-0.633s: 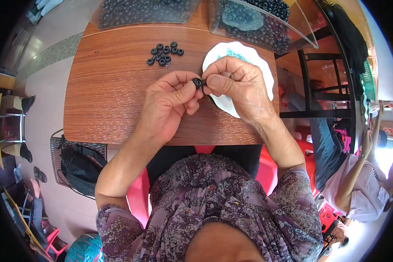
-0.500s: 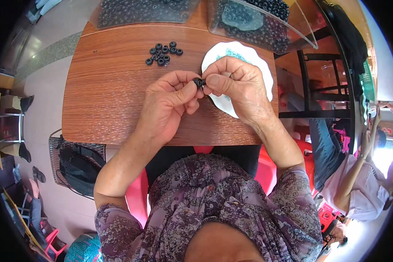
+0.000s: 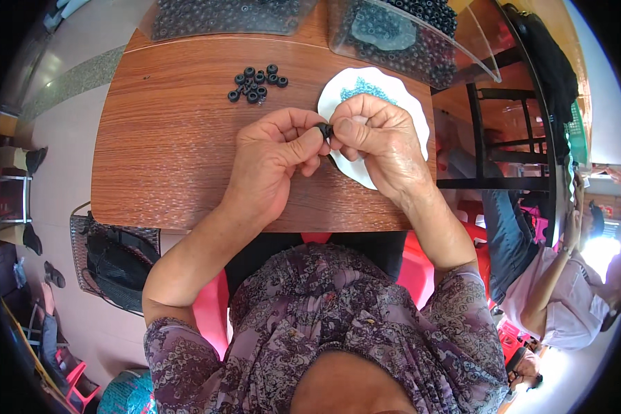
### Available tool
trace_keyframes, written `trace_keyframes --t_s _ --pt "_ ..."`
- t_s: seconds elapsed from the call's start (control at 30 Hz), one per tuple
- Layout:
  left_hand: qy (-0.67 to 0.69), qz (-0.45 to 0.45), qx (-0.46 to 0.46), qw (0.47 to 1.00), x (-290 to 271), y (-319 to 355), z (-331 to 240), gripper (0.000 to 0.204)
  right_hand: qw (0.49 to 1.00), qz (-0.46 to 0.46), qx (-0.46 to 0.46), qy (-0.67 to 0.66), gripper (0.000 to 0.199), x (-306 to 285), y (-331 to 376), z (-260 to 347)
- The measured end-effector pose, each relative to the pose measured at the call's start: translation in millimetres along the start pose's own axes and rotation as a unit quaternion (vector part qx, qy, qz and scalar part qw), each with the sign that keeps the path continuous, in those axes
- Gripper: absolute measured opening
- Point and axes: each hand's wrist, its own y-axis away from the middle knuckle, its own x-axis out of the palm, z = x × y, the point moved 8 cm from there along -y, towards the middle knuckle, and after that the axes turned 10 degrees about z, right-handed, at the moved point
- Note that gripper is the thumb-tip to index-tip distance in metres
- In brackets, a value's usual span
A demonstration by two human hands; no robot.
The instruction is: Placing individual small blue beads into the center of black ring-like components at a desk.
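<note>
A small black ring [image 3: 323, 130] is pinched between the closed fingertips of the left hand [image 3: 272, 162] and right hand [image 3: 379, 141] above the white plate [image 3: 414, 110] of teal beads [image 3: 366, 88], so fitting seems underway, and steady, aligned pressure is judged necessary next.

open wood left of the white plate, clutter beyond it

left of the white plate [image 3: 414, 114] the wooden table [image 3: 165, 159] lies bare up to a cluster of black rings [image 3: 257, 83]; beyond the plate two clear plastic bins [image 3: 421, 41] wall off the far edge, and both hands meet over the plate's near-left rim.
</note>
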Motion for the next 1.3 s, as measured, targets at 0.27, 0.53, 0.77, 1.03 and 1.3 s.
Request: trace_keyframes --t_s 0.27,0.53,0.77,1.03,1.3 --pt "-0.005 0.011 -0.009 1.0 0.1 -1.5 0.6 0.015 0.999 0.023 0.02 0.03 0.03 6.1 1.0 5.2" --pt "-0.038 0.05 -0.008 0.998 6.8 0.9 -6.8 0.014 0.991 0.112 0.023 0.072 0.032 15.7 2.8 4.7" --pt "-0.038 0.076 -0.022 0.996 7.6 5.8 -1.7 0.017 0.988 0.137 0.035 0.066 0.027 24.7 6.0 0.7" --pt "-0.116 0.063 -0.011 0.991 11.9 8.8 -7.8 0.01 0.989 0.08 0.004 0.121 0.015 29.6 11.4 6.4" --pt "0.001 0.079 -0.049 0.996 1.1 0.4 -3.2 0.017 0.992 0.114 0.045 0.035 0.015 22.0 -6.4 -2.9"
